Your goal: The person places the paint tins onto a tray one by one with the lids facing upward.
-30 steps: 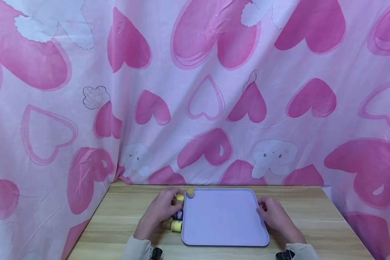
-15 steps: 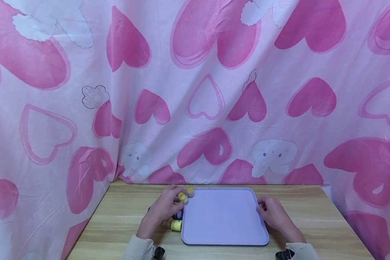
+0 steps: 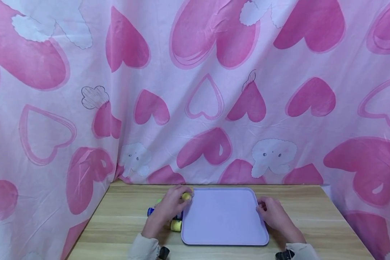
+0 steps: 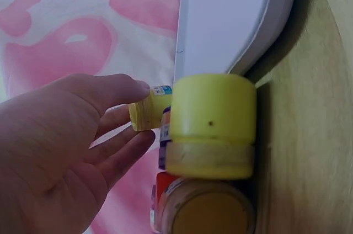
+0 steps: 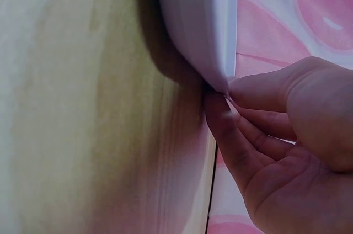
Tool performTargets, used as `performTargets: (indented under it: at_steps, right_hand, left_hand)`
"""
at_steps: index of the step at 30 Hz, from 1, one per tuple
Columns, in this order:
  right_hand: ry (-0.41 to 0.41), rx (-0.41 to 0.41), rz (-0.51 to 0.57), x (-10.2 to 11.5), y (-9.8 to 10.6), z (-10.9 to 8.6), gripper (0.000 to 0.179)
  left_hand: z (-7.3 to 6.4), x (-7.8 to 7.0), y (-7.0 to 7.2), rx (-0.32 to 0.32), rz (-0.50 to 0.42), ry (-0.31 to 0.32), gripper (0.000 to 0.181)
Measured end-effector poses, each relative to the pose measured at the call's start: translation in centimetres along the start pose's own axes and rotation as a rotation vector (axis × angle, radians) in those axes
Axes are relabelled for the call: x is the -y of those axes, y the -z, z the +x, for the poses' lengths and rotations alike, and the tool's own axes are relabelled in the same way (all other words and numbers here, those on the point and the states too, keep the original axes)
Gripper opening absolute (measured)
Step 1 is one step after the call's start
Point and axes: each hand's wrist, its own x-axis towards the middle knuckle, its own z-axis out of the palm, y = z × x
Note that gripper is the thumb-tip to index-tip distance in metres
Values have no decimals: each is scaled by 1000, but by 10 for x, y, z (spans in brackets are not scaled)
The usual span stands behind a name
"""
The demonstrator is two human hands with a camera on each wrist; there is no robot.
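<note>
The left hand (image 3: 172, 204) pinched a yellow jar (image 3: 186, 196) at the tray's (image 3: 224, 220) ten-o'clock corner. The right hand (image 3: 274, 215) pinched the tray's edge at three o'clock, apparently to steady it. Other jars (image 3: 176, 225) crowded the eight-to-nine-o'clock side, partly hidden from me by the left hand.

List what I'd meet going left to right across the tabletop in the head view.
Partly hidden blue item → left hand → lilac tray → right hand.
</note>
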Motion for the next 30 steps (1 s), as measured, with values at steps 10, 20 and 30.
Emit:
performTargets:
  at_steps: [10, 20, 30]
  right_hand:
    - [-2, -3, 4, -2, 0, -1, 24]
    - [-9, -6, 5, 1, 0, -1, 25]
    - [-19, -4, 7, -4, -2, 0, 25]
  left_hand:
    - [11, -7, -10, -23, 49, -33, 16]
    - [27, -14, -21, 12, 28, -42, 19]
    - [35, -8, -32, 8, 24, -81, 20]
